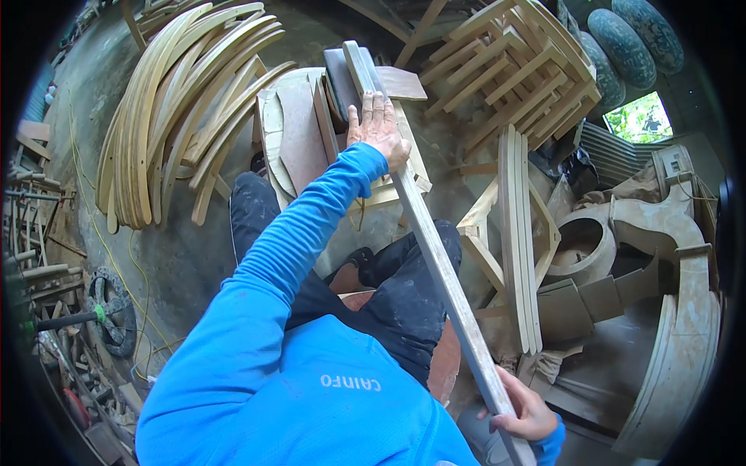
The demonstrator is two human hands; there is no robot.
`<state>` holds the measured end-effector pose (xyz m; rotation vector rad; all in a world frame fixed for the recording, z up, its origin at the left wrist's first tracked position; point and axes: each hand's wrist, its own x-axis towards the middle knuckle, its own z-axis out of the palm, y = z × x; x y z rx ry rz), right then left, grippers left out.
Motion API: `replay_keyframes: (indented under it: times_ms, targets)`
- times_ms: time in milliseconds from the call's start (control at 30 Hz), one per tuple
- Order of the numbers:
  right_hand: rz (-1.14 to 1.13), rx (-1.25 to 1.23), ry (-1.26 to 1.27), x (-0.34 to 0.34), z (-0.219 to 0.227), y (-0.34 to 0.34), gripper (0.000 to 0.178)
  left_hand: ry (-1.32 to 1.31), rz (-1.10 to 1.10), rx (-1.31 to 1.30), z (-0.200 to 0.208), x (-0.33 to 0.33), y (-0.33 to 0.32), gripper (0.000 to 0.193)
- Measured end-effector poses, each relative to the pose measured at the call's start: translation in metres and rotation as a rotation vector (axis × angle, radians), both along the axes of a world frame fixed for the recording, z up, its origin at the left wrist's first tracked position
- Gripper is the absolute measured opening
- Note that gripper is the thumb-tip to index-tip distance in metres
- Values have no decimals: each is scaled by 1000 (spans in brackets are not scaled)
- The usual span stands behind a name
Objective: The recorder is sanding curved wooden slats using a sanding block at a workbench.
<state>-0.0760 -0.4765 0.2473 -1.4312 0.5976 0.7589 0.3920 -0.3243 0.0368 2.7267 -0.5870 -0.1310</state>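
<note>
As the left hand (378, 133) lays slightly parted fingers over the long wooden strip (461, 311), the right hand (533, 412) pinches its nearer stretch, seemingly steadying it slantwise across the right thigh (408, 299).

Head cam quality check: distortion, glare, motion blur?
Head view: fisheye image circle, corners black; head view: bright opening at upper right looks nearly washed out; head view: left hand, right hand and long wooden bar show no obvious motion blur.

We are looking down on a grey floor (179, 264), while daylight is filling a window (639, 118) at upper right, above ribbed sheeting (619, 157).
</note>
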Motion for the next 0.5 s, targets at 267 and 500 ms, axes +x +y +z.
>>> replay_keyframes:
  times_ms: [267, 500]
  targets:
    - [477, -786, -125, 21, 53, 31, 73, -46, 47, -62, -11, 44, -3, 85]
    - [445, -1004, 87, 47, 33, 39, 65, -103, 65, -56, -19, 123, 2, 84]
